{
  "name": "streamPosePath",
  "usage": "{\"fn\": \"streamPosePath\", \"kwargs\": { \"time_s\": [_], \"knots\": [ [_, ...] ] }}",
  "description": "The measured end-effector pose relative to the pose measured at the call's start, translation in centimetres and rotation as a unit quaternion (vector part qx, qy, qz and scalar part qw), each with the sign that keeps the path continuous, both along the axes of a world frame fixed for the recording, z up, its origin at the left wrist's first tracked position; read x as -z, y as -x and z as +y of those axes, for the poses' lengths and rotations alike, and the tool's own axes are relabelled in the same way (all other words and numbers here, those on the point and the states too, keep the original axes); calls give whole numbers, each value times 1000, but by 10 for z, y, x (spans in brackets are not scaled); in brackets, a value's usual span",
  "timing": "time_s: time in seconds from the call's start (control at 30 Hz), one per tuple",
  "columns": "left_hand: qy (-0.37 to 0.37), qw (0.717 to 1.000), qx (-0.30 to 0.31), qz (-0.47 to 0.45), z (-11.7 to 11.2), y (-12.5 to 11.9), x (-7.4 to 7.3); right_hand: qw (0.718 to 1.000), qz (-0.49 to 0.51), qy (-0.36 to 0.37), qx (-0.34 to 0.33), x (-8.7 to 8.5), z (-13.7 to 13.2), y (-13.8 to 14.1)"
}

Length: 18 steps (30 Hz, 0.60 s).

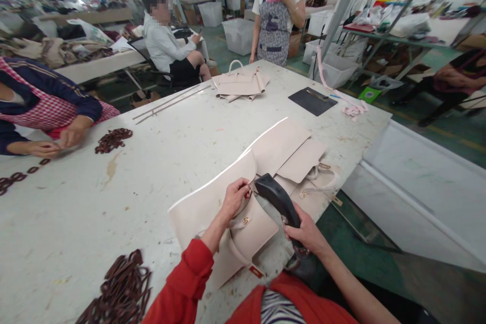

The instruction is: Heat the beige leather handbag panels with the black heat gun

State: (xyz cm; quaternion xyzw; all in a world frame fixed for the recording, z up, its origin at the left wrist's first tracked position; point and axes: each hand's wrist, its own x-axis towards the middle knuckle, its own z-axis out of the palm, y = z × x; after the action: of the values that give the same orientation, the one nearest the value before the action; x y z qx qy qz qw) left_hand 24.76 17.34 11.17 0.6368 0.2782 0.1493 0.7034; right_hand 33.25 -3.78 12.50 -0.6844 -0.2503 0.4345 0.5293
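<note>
A pale beige handbag (212, 192) lies part-made on the table in front of me, with a white edge along its far side and a gold clasp. My left hand (236, 197) is closed in a pinch at the bag's curved edge. Just right of it, my right hand (304, 230) grips a black hand-held tool (279, 196) with a curved body. The tool's blunt end is close beside my left fingertips. Behind it lies a second beige bag (279, 147), with a light handle (326, 182) and metal fittings toward the table's right edge.
Dark brown strips (123, 288) are heaped at the near left, and brown loops (113, 140) lie farther off. A co-worker's hands (74, 134) work at the left edge. More beige pieces (241, 83) and a black sheet (313, 99) lie toward the back.
</note>
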Motion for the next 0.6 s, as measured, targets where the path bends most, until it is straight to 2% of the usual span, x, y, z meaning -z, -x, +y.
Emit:
{"fn": "streamPosePath", "kwargs": {
  "time_s": [0.1,0.2,0.33,0.5,0.6],
  "knots": [
    [-3,1000,5,-8,-4,1,2,998,-59,-18,-26,-2,4,6],
    [-9,1000,-5,-15,-7,2,5,992,-118,-36,-20,-10,14,9],
    [8,1000,-15,-11,-5,6,9,993,-111,-23,-6,-15,15,7],
    [23,1000,-5,-1,-2,7,13,995,-95,-3,-41,-7,9,11],
    [29,999,21,18,10,7,14,994,-105,-18,-25,-2,17,12]
  ]
}}
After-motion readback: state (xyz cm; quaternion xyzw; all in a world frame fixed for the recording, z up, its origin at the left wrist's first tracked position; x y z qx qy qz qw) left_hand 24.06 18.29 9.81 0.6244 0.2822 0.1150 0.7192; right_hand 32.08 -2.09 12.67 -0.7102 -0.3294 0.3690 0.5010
